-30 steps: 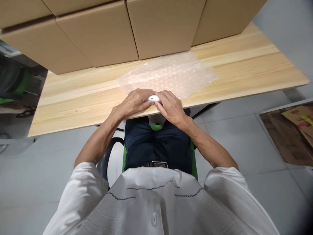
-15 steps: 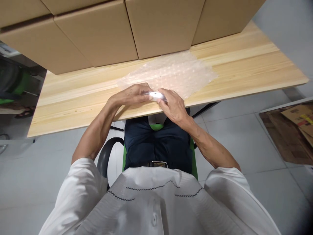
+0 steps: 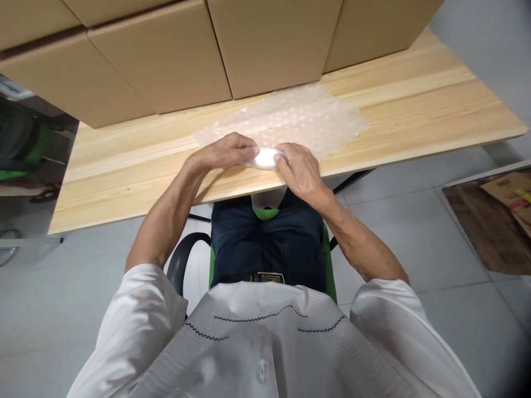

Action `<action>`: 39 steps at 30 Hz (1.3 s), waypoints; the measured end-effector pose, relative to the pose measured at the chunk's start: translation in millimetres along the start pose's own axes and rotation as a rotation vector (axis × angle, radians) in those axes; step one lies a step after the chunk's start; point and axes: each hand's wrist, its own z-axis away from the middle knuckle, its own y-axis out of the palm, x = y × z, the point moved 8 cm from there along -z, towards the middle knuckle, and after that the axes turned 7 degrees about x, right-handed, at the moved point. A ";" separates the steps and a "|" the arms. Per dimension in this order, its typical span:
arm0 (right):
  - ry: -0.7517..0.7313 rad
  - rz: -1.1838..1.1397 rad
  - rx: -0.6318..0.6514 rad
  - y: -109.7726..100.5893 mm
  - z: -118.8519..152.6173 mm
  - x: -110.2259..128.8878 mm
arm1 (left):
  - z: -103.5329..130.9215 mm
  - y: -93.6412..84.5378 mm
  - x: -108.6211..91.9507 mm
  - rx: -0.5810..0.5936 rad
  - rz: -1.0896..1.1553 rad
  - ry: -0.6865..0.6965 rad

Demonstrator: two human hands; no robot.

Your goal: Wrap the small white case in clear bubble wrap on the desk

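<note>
A small shiny white object (image 3: 266, 157), washed out by glare, lies between my two hands near the table's front edge. My left hand (image 3: 233, 150) pinches its left end, and my right hand (image 3: 299, 168) grips its right end with the thumb towards me. Clear film seems to show around the object's lower edge. Behind the hands, a sheet of bubble wrap (image 3: 307, 119) is spread on the wooden table (image 3: 415, 110), partly hidden by my fingers.
Large cardboard boxes (image 3: 274, 44) stand in a row along the table's back. Flattened cardboard (image 3: 485, 221) lies on the floor at the right. A chair's black armrest (image 3: 176, 265) is beside my left side.
The white object has turned, showing a broader bright face. Both hands have shifted slightly, the right one a little to the right, and their grips have changed. The view has moved a little.
</note>
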 end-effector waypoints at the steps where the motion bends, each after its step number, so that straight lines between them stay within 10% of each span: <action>1: 0.013 0.012 0.016 -0.7 -1.5 -0.9 | -1.1 0.1 0.5 -0.011 0.013 0.000; 15: 0.080 0.180 0.022 -12.9 0.5 -10.2 | -7.6 -1.4 27.7 -0.185 0.040 -0.012; 20: -0.023 0.166 -0.073 -23.6 8.8 23.0 | -8.1 -1.1 26.6 -0.194 0.052 -0.007; 27: -0.114 0.230 0.121 11.9 -1.3 51.8 | -10.0 -1.2 29.6 -0.184 0.028 -0.005; 39: -0.132 0.333 0.099 14.7 -7.6 44.7 | 10.9 -14.1 36.5 -0.184 0.002 -0.075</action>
